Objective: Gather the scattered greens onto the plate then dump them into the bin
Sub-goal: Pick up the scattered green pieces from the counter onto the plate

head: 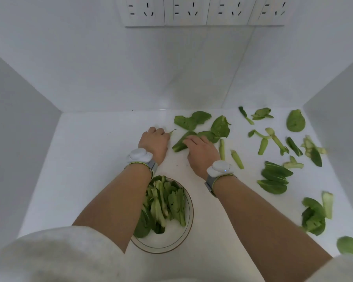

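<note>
A white plate (189, 218) with a brown rim sits near the front edge, and a pile of greens (167, 202) lies on it, partly hidden under my left forearm. My left hand (154, 142) is beyond the plate with its fingers curled, and a small leaf scrap (172, 131) sticks out from them. My right hand (201, 152) lies just to its right, fingers stretched out and resting on a long dark leaf (178, 143). Several broad leaves (192, 120) lie right behind both hands. No bin is in view.
Scattered leaves and pale stems (273, 139) cover the right half of the white counter, with a stack of dark leaves (274, 178) and a clump (314, 216) nearer the front right. White walls close in the left, back and right; a row of sockets (204, 12) is on the back wall.
</note>
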